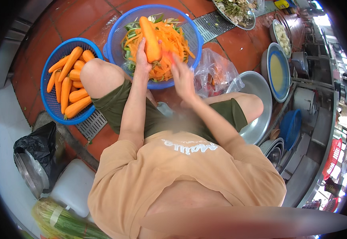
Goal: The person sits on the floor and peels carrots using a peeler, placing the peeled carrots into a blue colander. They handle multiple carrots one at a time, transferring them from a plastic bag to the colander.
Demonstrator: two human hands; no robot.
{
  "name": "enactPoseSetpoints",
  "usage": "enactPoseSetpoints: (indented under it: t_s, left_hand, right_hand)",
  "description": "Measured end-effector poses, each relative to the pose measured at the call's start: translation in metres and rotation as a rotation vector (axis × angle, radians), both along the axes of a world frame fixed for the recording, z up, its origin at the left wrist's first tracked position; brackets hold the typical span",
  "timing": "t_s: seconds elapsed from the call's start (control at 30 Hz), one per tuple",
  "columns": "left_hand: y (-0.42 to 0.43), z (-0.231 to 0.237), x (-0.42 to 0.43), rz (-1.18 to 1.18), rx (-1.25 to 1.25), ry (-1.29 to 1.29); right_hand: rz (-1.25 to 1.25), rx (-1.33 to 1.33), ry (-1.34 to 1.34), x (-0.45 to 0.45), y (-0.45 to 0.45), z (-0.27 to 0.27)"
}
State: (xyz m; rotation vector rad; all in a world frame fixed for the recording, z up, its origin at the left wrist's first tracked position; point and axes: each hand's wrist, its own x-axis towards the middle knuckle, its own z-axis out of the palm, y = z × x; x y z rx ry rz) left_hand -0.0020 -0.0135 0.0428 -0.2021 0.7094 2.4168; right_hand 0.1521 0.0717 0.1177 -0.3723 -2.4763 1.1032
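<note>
My left hand [143, 59] holds a large orange carrot [150, 38] tilted over a blue plastic colander [111, 38]. My right hand [181, 74] is beside the carrot's lower end, its fingers curled around a red, motion-blurred tool whose kind I cannot tell. Orange carrot strips [173, 35] lie heaped in the colander on top of green and white vegetable shreds [128, 49]. To the left, a second blue basket [46, 98] holds several whole carrots [72, 64], beside my left knee.
A clear plastic bag [212, 71] with orange contents lies by a wide metal basin [260, 98]. A tray of scraps [239, 15] and a bowl of yellowish liquid [277, 71] stand beyond. Drain grates [212, 25] cross the tiled floor. Green stalks [75, 221] lie lower left.
</note>
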Motion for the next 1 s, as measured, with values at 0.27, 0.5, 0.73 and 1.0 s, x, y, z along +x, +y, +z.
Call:
enactPoseSetpoints:
  t_s: [0.27, 0.5, 0.73, 1.0]
  left_hand:
    - [0.004, 0.013, 0.009, -0.133, -0.036, -0.026]
    - [-0.001, -0.022, 0.001, 0.119, -0.203, -0.021]
    - [0.002, 0.001, 0.012, -0.179, -0.027, -0.03]
    - [0.012, -0.009, 0.006, -0.054, -0.202, -0.086]
  right_hand:
    - [-0.022, 0.033, -0.062, -0.136, 0.051, -0.014]
    - [0.083, -0.005, -0.158, 0.017, -0.014, -0.02]
    - [-0.083, -0.031, 0.175, -0.067, 0.044, -0.006]
    - [-0.013, 0.127, -0.183, -0.086, 0.015, -0.035]
